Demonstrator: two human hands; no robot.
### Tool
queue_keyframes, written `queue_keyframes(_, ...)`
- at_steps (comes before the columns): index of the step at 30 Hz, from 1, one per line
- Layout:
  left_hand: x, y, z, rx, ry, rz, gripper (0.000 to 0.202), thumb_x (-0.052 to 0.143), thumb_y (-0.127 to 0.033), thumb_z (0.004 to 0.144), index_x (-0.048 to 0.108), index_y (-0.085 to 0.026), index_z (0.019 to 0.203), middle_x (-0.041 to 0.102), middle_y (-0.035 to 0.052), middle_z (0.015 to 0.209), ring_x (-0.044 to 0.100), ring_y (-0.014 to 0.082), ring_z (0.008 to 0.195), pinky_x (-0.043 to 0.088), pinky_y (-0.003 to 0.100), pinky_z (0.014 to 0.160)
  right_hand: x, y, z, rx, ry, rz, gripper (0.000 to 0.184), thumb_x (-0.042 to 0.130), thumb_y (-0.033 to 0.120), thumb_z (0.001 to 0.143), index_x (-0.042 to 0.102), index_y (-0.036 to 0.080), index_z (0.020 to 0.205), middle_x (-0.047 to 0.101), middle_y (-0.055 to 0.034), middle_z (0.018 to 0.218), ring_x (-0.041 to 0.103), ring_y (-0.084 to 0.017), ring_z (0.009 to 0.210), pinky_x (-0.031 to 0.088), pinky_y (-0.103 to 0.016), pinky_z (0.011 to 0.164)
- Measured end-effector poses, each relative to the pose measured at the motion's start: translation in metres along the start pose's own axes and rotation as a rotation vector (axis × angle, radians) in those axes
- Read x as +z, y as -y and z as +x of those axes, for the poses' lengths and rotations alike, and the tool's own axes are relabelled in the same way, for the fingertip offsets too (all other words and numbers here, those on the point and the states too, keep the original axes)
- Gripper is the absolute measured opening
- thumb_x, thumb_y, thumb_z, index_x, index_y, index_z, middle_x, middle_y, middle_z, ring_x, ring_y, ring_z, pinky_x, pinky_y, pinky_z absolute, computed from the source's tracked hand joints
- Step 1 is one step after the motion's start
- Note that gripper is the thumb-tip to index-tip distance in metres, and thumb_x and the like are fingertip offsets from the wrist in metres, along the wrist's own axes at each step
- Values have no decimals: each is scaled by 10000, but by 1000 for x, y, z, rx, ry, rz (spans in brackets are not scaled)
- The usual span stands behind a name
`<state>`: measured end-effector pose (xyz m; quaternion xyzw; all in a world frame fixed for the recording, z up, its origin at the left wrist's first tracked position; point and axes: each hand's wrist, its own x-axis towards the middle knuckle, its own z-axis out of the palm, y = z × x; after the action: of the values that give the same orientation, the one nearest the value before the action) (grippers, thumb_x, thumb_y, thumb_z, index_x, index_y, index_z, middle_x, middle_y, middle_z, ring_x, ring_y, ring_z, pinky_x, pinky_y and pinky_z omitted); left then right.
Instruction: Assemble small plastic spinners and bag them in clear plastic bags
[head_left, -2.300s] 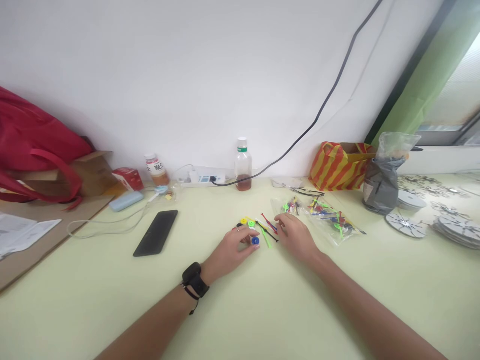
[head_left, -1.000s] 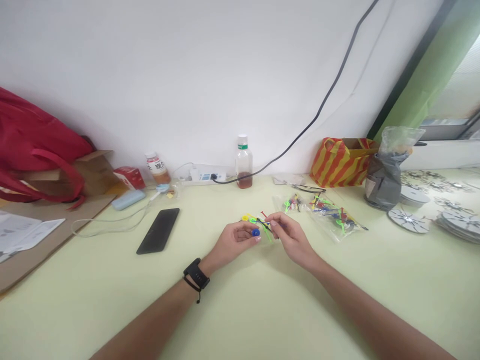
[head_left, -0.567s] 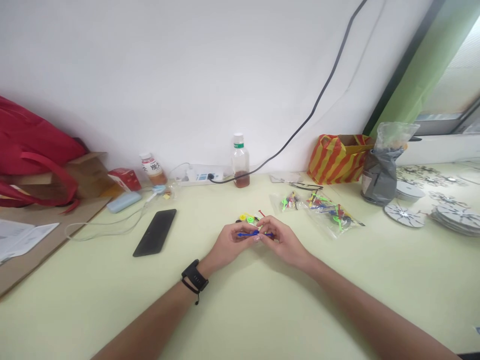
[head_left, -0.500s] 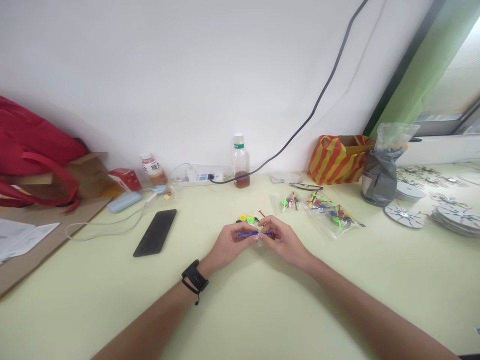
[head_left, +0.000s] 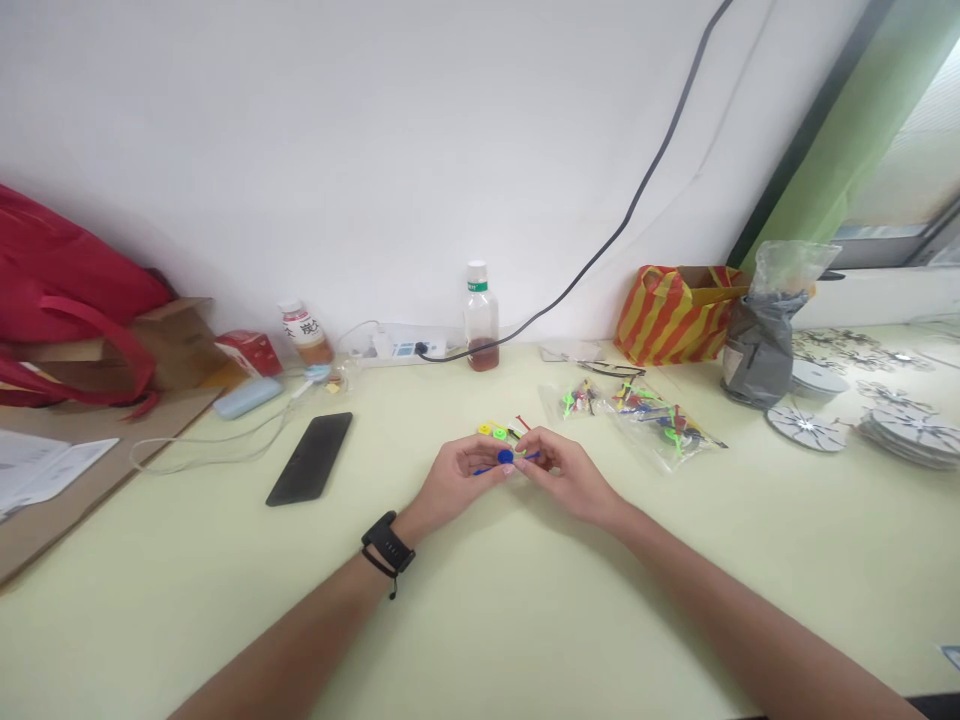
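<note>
One blue disc [head_left: 505,457] and one blue stick [head_left: 480,471] held at the fingertips

By the left hand [head_left: 450,482] the blue disc is gripped, its thumb and fingertips clamped on it. By the right hand [head_left: 566,475] the blue stick is pinched, thumb and forefinger together, near the disc's edge. The stick is seen on both sides of the disc; whether the two are joined cannot be told. Both parts are held above the table [head_left: 480,630].

Taken from the blue disc, a yellow disc [head_left: 484,429] is seen at eleven o'clock, a green disc [head_left: 499,433] at twelve and a red stick [head_left: 523,422] at one, all near and partly hidden by the hands. At two o'clock a small packet [head_left: 576,402] of coloured parts is laid, and at three a larger packet [head_left: 675,435]. Glasses [head_left: 615,369] are placed at two o'clock, behind the packets. Farther off at three, white discs [head_left: 806,427] are spread. A phone [head_left: 310,459] is laid at nine o'clock, and at twelve a bottle [head_left: 481,325] is stood upright by the wall.
</note>
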<state>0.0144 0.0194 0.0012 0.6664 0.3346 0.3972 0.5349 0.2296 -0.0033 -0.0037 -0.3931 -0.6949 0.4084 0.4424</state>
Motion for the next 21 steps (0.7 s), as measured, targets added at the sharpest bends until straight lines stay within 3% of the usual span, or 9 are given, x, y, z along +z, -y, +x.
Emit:
queue_keyframes(4, 0, 3, -1, 2, 22, -11, 317, 838, -339, 843, 760, -168, 1098, 784, 117, 1137, 749, 242, 1017, 585, 362, 952, -2, 1, 1, 3, -9, -39, 211, 654, 415, 964, 636, 219, 1041, 608, 11, 785, 511, -145, 676, 415, -278, 636)
queue_keyframes(12, 0, 7, 0, 32, -61, 19, 272, 868, -310, 807, 761, -159, 1007, 797, 104, 1067, 745, 228, 986, 581, 333, 909, -5, 8, 2, -5, -22, -68, 215, 643, 414, 959, 647, 200, 939, 533, 28, 702, 488, -140, 644, 402, -269, 612)
queue_keyframes(21, 1, 3, -1, 45, 12, 93, 232, 821, -345, 851, 695, -154, 890, 752, 70, 929, 699, 194, 876, 559, 315, 836, -6, 8, 2, 33, 15, -28, 320, 657, 521, 940, 663, 202, 967, 564, 18, 723, 482, -141, 636, 398, -274, 595)
